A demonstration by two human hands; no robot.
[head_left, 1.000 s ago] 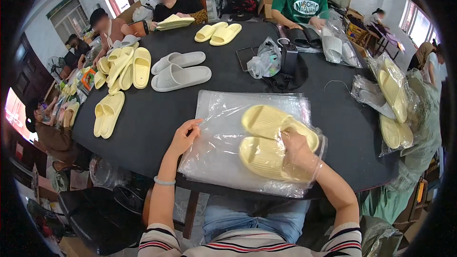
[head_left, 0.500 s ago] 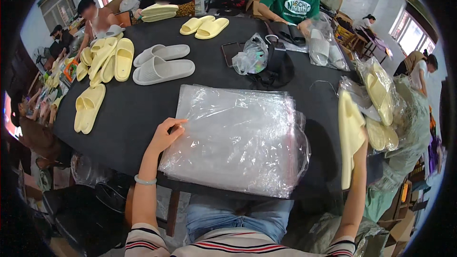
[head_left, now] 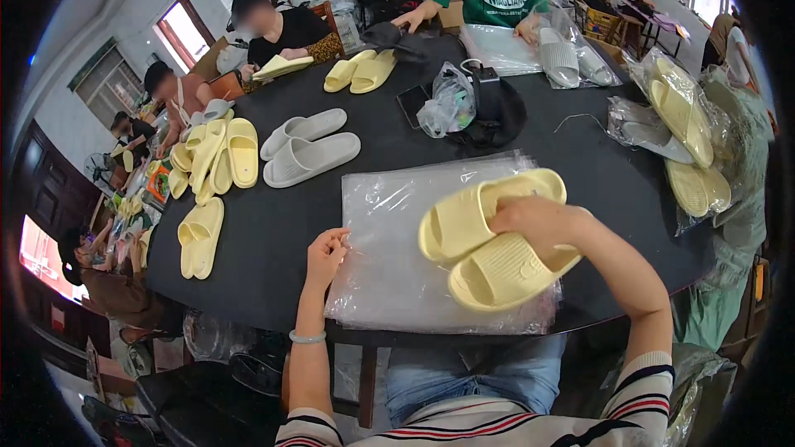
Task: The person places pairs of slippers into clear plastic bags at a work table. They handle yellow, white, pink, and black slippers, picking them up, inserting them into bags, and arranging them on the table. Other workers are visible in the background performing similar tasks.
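My right hand (head_left: 534,223) grips a pair of pale yellow slide slippers (head_left: 501,281), its fingers tucked down between the two and partly hidden. The pair is over the right half of a stack of clear plastic bags (head_left: 389,207) lying flat at the table's near side. At the left edge of that stack, my left hand (head_left: 328,258) has thumb and fingers drawn together in a pinch on the edge of a plastic bag. How many layers it pinches cannot be made out.
Grey slides (head_left: 310,157) and piled yellow slides (head_left: 219,153) rest on the black table's left. Beyond the bags are a crumpled plastic bag (head_left: 447,103) and a black cap (head_left: 501,108). Bagged slides (head_left: 683,112) line the right edge. Co-workers sit around the far side.
My right hand has brought the yellow slides from the table's right edge leftward over the bag stack. My left hand's fingers have drawn together. Across the table, a person has moved a black item leftward.
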